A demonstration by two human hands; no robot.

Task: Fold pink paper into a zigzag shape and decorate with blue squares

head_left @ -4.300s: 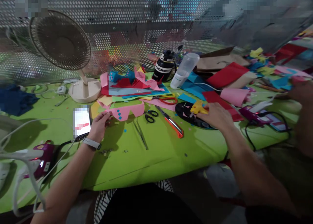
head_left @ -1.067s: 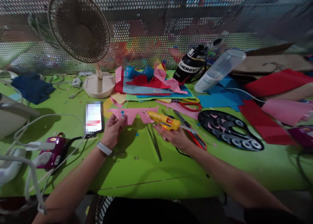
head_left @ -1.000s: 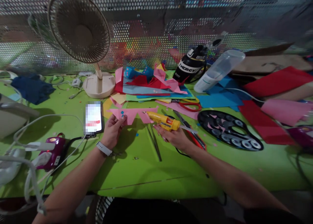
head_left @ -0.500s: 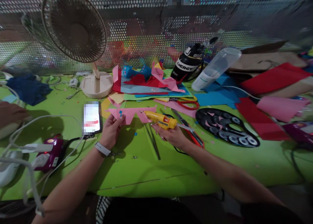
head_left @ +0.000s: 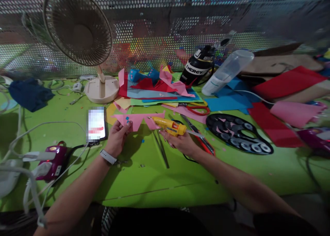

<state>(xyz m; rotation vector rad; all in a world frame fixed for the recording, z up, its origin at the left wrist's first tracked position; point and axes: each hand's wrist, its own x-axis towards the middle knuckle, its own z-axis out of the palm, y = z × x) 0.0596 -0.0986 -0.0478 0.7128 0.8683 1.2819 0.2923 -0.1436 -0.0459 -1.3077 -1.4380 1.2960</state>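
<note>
My left hand (head_left: 117,136) pinches the left part of a pink paper strip (head_left: 138,120) with a zigzag lower edge, held just above the green table. A small blue paper square (head_left: 127,119) sits on the strip near my thumb. My right hand (head_left: 180,141) is wrapped round a yellow glue gun (head_left: 171,126), whose tip points left and meets or nearly meets the strip's right part; I cannot tell which. Below the strip a pair of metal tweezers (head_left: 162,150) lies on the table. Scissors with red handles (head_left: 198,109) rest behind the glue gun.
A fan (head_left: 101,89) and a lit phone (head_left: 96,124) stand left, near a purple power socket (head_left: 53,162) with white cables. Coloured paper (head_left: 165,95) is piled at the back. Right are a black palette (head_left: 239,134), a black bottle (head_left: 197,67) and red paper (head_left: 275,126).
Another person's hand at the far left edge has gone out of view. My hands, the pink strip and the glue gun stay practically where they were.
</note>
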